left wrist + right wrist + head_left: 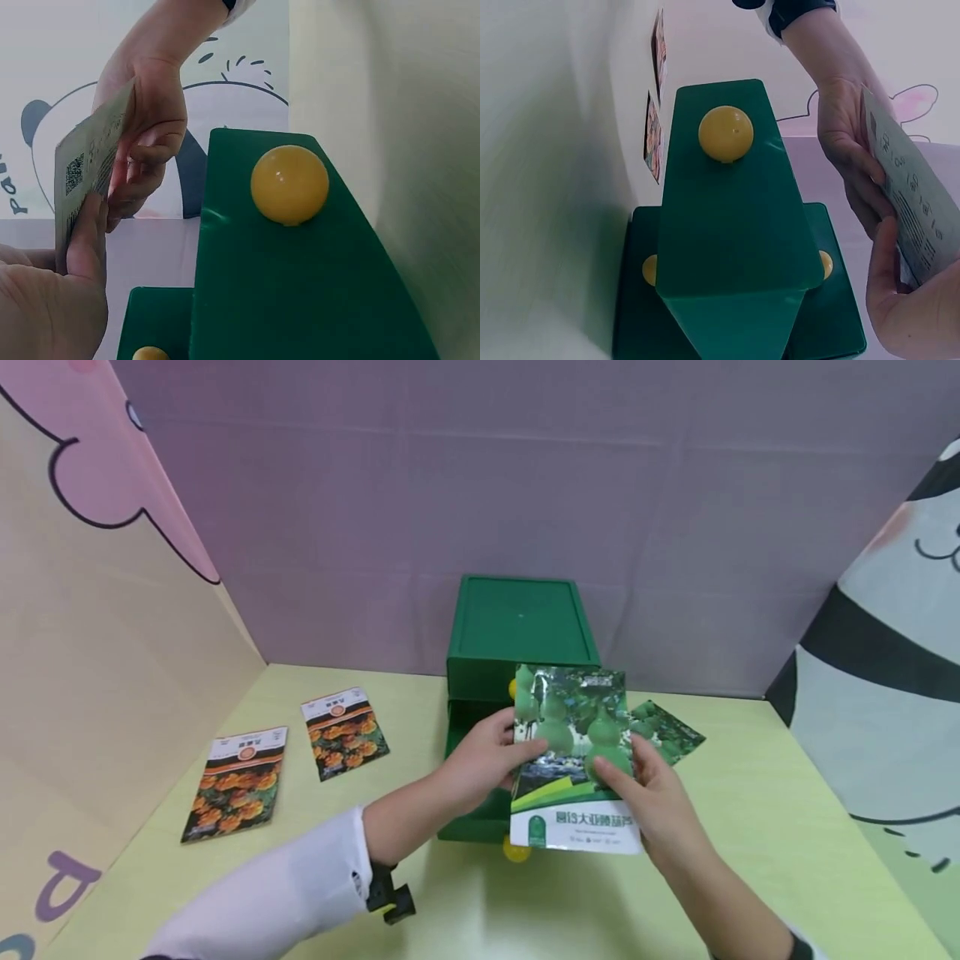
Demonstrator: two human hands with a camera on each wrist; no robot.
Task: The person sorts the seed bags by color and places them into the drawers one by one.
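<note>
Both hands hold a green gourd seed packet (573,752) upright over the pulled-out drawer (472,814) of a green drawer box (519,622). My left hand (501,757) pinches the packet's left edge, thumb on its front. My right hand (639,781) grips the right edge. In the left wrist view the left hand (52,300) and the right hand (150,131) meet on the packet (86,169) beside the drawer's yellow knob (289,184). The right wrist view shows the packet (915,202) edge-on between the right hand (907,315) and the left hand (847,142), above the drawer front (735,225).
Two orange-flower seed packets (236,781) (345,732) lie on the yellow-green table at the left. Another green packet (667,731) lies to the right of the box. Printed panels wall in the left, back and right sides.
</note>
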